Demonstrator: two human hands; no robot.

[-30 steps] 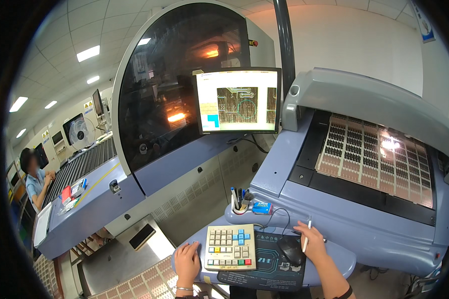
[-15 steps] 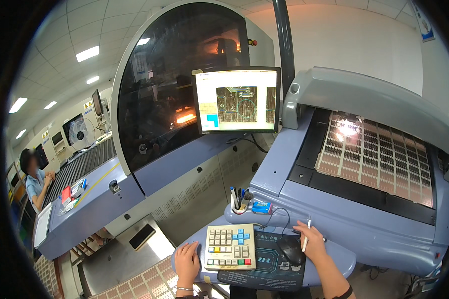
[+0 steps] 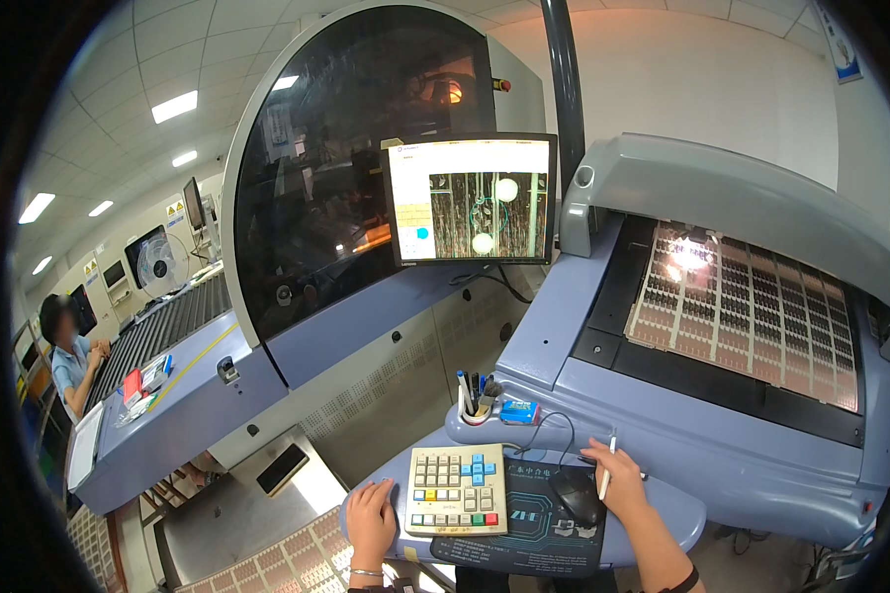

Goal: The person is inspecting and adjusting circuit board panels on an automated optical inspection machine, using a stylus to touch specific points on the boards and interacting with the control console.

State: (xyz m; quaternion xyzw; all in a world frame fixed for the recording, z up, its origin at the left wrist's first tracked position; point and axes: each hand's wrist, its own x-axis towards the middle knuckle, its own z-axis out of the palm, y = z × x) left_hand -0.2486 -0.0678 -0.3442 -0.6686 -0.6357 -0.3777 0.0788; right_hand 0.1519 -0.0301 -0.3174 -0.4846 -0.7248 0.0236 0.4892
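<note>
The right hand [image 3: 618, 481] rests on a black mouse [image 3: 576, 494], fingers curled over it, with a thin white pen [image 3: 607, 465] clamped upright between them. The mouse sits on a dark mouse pad [image 3: 534, 529], just right of a beige keypad [image 3: 457, 490] with coloured keys. The left hand [image 3: 370, 517] lies flat with fingers together against the keypad's left edge, gripping nothing. Behind the keypad stands a pen cup [image 3: 475, 405]. Above it a monitor [image 3: 472, 201] shows a magnified board view; to the keypad's upper right, a panel of circuit boards [image 3: 752, 316] lies in the machine bed. Far left of the keypad, another person [image 3: 69, 351] sits.
</note>
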